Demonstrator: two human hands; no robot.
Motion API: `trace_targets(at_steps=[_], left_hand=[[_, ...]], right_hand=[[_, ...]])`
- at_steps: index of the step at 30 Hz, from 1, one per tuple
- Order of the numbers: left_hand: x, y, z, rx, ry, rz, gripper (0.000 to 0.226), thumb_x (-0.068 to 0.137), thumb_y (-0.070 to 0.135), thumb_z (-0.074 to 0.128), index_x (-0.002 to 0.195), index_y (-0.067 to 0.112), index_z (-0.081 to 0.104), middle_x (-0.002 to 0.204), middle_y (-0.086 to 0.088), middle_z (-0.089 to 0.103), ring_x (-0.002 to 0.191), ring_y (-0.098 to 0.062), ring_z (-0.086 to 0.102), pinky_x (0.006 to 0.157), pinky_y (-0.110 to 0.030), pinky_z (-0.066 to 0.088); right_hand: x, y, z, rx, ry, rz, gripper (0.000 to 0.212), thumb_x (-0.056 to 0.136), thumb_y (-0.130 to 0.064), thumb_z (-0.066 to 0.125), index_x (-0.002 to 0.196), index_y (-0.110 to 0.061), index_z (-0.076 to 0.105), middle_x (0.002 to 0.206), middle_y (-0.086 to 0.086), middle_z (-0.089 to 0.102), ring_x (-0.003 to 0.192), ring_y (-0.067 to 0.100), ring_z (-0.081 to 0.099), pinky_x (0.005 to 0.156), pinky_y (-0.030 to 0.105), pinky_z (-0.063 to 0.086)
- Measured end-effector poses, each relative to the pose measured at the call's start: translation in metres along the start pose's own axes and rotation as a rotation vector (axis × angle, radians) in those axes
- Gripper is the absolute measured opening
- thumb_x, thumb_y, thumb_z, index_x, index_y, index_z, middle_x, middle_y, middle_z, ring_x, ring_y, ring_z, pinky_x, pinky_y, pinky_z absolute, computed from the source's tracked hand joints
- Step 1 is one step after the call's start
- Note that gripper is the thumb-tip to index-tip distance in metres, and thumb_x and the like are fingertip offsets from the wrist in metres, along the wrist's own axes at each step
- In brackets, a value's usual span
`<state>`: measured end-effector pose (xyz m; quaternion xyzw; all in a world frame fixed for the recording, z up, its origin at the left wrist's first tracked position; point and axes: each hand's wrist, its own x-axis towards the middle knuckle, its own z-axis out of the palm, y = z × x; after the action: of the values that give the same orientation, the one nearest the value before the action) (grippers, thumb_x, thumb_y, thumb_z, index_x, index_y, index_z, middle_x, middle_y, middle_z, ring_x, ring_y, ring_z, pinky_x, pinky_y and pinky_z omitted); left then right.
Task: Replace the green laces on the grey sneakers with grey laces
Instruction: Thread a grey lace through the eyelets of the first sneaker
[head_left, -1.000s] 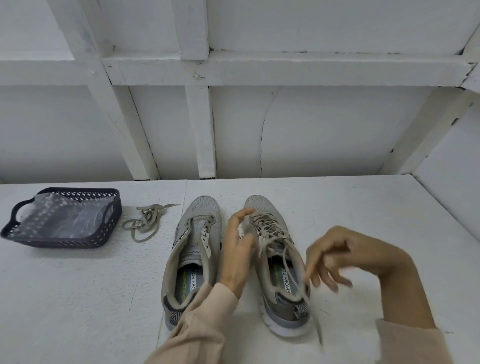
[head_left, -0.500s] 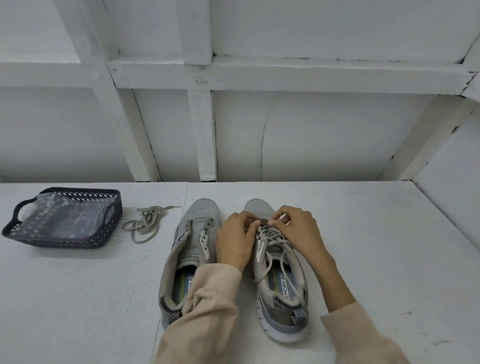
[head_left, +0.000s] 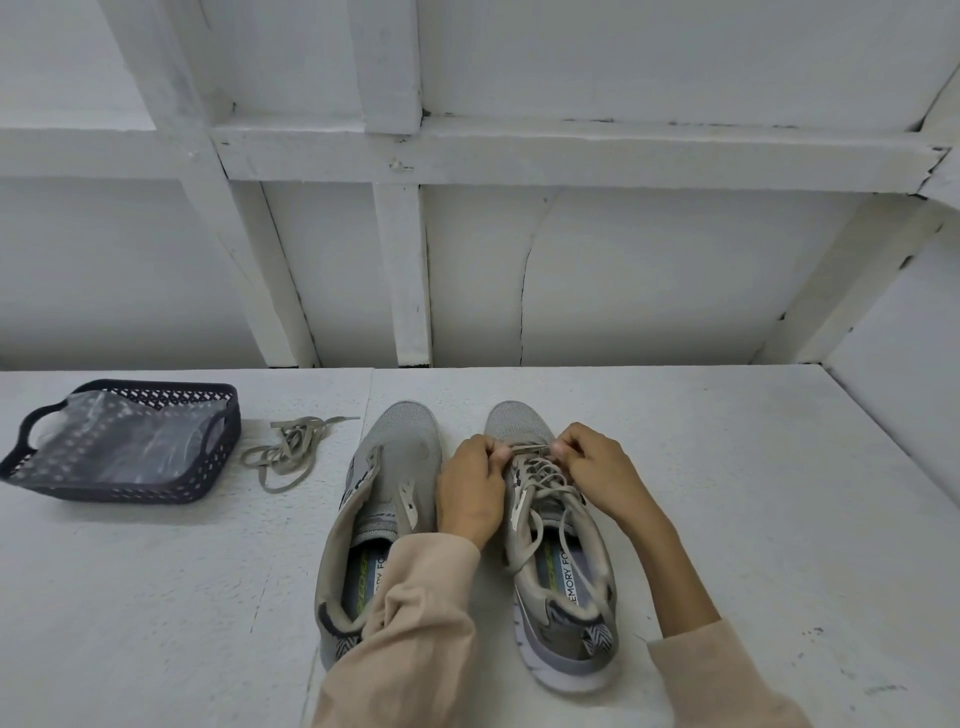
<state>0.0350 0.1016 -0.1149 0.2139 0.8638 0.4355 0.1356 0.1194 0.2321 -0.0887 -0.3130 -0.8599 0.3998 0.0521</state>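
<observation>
Grey mesh sneakers stand side by side on the white painted table (head_left: 727, 493), toes pointing away from you. The left sneaker (head_left: 402, 452) has bare eyelets and no lace. The right sneaker (head_left: 558, 660) carries a pale flat threaded lace (head_left: 540, 480), its ends trailing towards the heel. Your left hand (head_left: 470, 488) and right hand (head_left: 597, 470) each pinch that lace at the lowest bar near the toe, fingers curled.

A tangled loose lace (head_left: 288, 454) lies just beside the dark perforated basket (head_left: 130, 488), which holds a clear plastic bag (head_left: 119, 441). Both laces look the same dull grey-green, so I cannot tell old from new. I judge you are no more than midway, with one shoe stripped and at least one full lacing left.
</observation>
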Motion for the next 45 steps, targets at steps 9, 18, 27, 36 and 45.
trace_targets(at_steps=[9, 18, 27, 36, 45], left_hand=[[-0.007, 0.002, -0.002, -0.093, 0.022, 0.070, 0.008, 0.099, 0.016, 0.051, 0.095, 0.012, 0.055, 0.097, -0.005, 0.065, 0.094, -0.025, 0.059, 0.080, -0.031, 0.039], [-0.011, -0.001, -0.006, -0.115, 0.058, 0.148, 0.020, 0.089, 0.003, 0.059, 0.091, 0.022, 0.066, 0.103, 0.003, 0.054, 0.078, -0.001, 0.057, 0.087, -0.032, 0.050], [-0.008, 0.001, -0.009, -0.032, 0.064, 0.156, 0.005, 0.086, 0.023, 0.071, 0.085, 0.020, 0.074, 0.100, 0.005, 0.059, 0.075, -0.004, 0.060, 0.079, -0.029, 0.050], [-0.008, -0.002, -0.004, 0.161, 0.002, 0.181, 0.019, 0.096, 0.026, 0.053, 0.092, 0.009, 0.062, 0.118, 0.000, 0.052, 0.094, -0.025, 0.061, 0.085, -0.040, 0.049], [-0.021, 0.002, -0.006, 0.040, 0.060, 0.137, 0.012, 0.098, 0.021, 0.044, 0.092, 0.013, 0.049, 0.108, -0.003, 0.048, 0.086, -0.027, 0.057, 0.083, -0.046, 0.046]], right_hand=[[-0.003, 0.005, 0.002, 0.207, 0.040, -0.038, 0.019, 0.100, -0.022, 0.051, 0.083, -0.015, 0.054, 0.076, -0.006, 0.064, 0.067, 0.011, 0.058, 0.063, 0.026, 0.048], [-0.008, 0.019, -0.001, 0.234, 0.052, -0.116, 0.010, 0.085, -0.009, 0.070, 0.081, -0.018, 0.071, 0.084, -0.006, 0.072, 0.065, 0.003, 0.061, 0.066, 0.024, 0.051], [-0.005, 0.011, -0.001, 0.097, 0.077, -0.178, 0.008, 0.081, -0.018, 0.076, 0.079, -0.026, 0.077, 0.077, -0.011, 0.073, 0.068, 0.006, 0.066, 0.069, 0.024, 0.053], [-0.001, 0.007, 0.001, -0.034, -0.040, -0.194, 0.015, 0.090, -0.014, 0.062, 0.077, -0.022, 0.060, 0.087, -0.002, 0.064, 0.078, 0.014, 0.058, 0.078, 0.037, 0.051], [-0.008, 0.014, -0.001, 0.259, -0.037, -0.075, 0.018, 0.097, -0.015, 0.049, 0.082, -0.006, 0.054, 0.074, 0.001, 0.056, 0.058, 0.003, 0.047, 0.055, 0.013, 0.039]])
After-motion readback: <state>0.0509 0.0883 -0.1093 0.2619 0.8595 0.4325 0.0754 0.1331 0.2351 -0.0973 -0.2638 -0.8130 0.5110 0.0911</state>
